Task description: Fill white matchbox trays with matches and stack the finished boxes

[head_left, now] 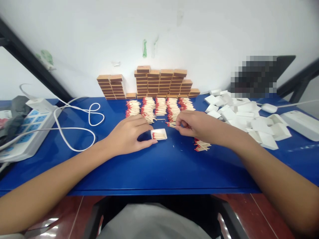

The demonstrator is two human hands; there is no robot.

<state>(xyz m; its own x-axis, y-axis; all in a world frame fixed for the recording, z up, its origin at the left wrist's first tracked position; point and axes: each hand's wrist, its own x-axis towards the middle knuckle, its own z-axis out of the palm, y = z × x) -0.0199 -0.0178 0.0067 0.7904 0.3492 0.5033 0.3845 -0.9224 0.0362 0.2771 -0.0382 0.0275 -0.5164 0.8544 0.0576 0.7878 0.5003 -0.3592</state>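
A small white matchbox tray [163, 136] lies on the blue table with several red-tipped matches [158, 136] inside. My left hand [131, 134] grips its left end between thumb and fingers. Just right of the tray, my right hand [190, 122] is closed in a pinch on a few matches [171, 124], their red heads pointing left. Behind both hands, loose matches [160, 106] lie in several piles side by side. Another small match pile [202, 145] sits below my right wrist, partly covered by it.
Stacked brown matchboxes [159, 81] stand against the wall. A heap of white trays [239, 111] is at right, beside a white power bank-like device [302, 124] and a dark screen [264, 76]. A power strip [32, 129] and looping white cable [93, 111] lie at left.
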